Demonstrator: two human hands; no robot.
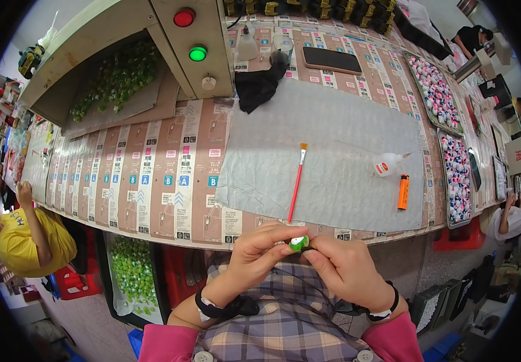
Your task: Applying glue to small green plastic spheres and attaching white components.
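Just off the table's near edge, my left hand pinches a small glossy green and white piece between thumb and fingers. Close against its right side, my right hand is closed, thumb and fingertips pressed together. A dark bit shows at those fingertips; what it is cannot be made out. Ahead on a grey cloth lies a thin brush with a red handle. Farther right on the cloth are a small white bottle with a pointed tip and an orange lighter.
A metal box machine at left holds many green pieces. Behind the cloth are a black cloth, a squeeze bottle and a phone. Trays of colourful pieces line the right; a bin of green pieces stands below.
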